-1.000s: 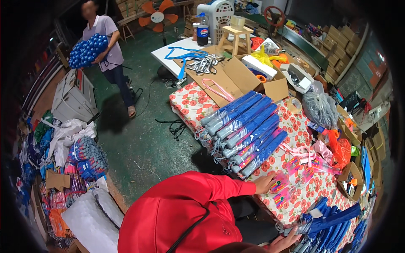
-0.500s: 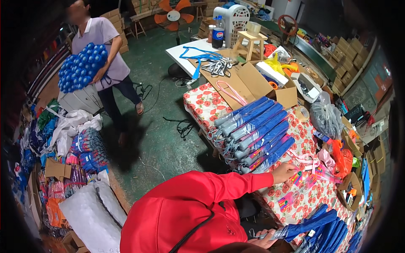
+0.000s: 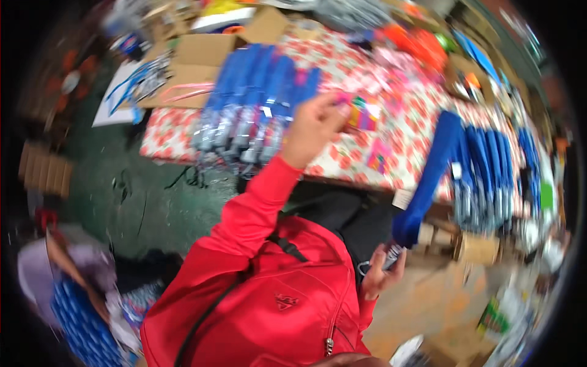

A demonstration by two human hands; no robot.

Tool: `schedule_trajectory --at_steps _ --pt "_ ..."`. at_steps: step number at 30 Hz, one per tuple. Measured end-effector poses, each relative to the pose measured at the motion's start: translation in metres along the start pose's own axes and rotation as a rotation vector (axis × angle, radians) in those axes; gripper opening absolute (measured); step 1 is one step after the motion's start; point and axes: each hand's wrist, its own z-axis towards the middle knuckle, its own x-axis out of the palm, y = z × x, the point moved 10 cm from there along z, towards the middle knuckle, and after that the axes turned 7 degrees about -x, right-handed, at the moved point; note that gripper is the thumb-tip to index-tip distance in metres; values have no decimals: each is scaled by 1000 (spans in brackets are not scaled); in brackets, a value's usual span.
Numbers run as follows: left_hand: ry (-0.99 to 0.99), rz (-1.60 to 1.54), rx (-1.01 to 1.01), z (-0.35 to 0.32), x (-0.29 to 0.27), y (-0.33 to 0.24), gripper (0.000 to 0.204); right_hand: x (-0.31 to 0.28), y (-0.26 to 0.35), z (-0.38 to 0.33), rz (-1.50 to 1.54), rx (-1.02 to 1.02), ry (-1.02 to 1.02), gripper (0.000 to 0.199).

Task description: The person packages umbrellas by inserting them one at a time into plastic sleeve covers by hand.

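Head view: motion-blurred, looking down past a red jacket [image 3: 269, 300] at a cluttered work table.
Left hand [image 3: 315, 125]: raised on a red sleeve over the table, fingers pinched narrow on a small pink and multicoloured packet [image 3: 361, 113], held just above the cloth.
Right hand [image 3: 382, 272]: low by the table's near edge, fingers curled around the grey handle end of a blue folded umbrella [image 3: 428, 177].
Blue folded umbrella: slanting up from the right hand toward the table, upper end lying beside the right-hand bundle; sleeve blue, handle partly hidden in the palm.
Table cloth [image 3: 361, 159]: red and white floral, covering the whole table top.
Left umbrella bundle [image 3: 257, 104]: many blue sleeved umbrellas side by side, handles hanging over the near edge, just left of the left hand.
Right umbrella bundle [image 3: 495, 177]: further blue umbrellas in a row, handles toward the near edge, well apart from the left bundle.
Second small packet [image 3: 379, 156]: pink, flat on the cloth between the two bundles.
Cardboard box [image 3: 195, 67]: open, behind the left bundle, pink straps visible inside.
Orange bag [image 3: 422, 49]: at the far side of the table, blurred.
Floor [image 3: 140, 196]: dark green, left of the table.
Another person [image 3: 55, 275]: lower left, pale sleeve, holding a blue dotted bundle [image 3: 79, 324]; details too blurred to tell.
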Motion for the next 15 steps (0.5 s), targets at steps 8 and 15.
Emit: schedule_trajectory --at_steps 8,15 --pt "192 -121 48 4 44 -14 24 -13 59 -30 -307 -339 205 50" --pt "91 -125 194 24 31 -14 25 -3 61 -28 -308 -271 257 43"
